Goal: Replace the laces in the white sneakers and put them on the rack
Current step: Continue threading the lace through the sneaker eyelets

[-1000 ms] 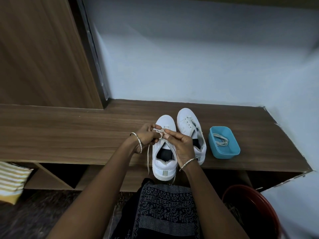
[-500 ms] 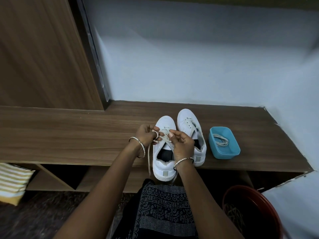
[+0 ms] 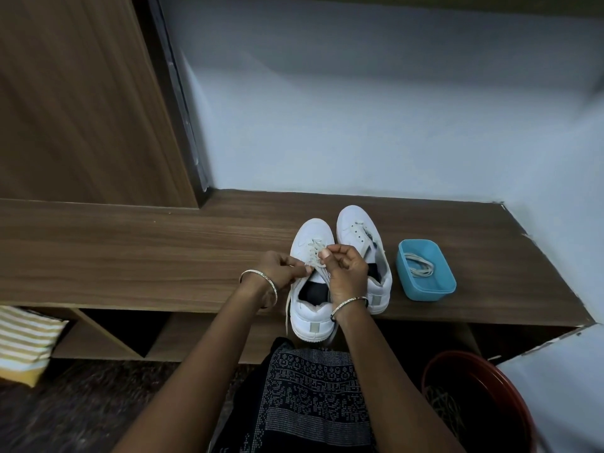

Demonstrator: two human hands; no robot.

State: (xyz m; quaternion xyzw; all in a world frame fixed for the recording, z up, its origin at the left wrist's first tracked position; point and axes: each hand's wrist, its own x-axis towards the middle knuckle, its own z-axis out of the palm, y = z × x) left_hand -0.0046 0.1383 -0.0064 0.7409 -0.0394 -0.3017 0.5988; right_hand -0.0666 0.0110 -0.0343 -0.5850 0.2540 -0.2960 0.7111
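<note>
Status: lacing in progress on the near sneaker (image 3: 310,317), centre of the frame, heel at the front edge of the desk (image 3: 130,253).

Change: a second ago both hands met over the tongue around a small loop. The left hand (image 3: 281,269) has since drawn down and to the left, and the right hand (image 3: 346,273) has lifted, thumb up. The lace (image 3: 315,260) now runs taut between them.

Grip: each hand pinches the lace between thumb and fingertips. One loose end hangs past the desk edge.

Meaning: this looks like a crossing being pulled tight, so the upper eyelets are probably nearly done.

Remaining: the second sneaker (image 3: 359,230), just to the right, shows mostly bare eyelets. Spare laces (image 3: 420,265) lie in the blue tub (image 3: 425,291) further right.
</note>
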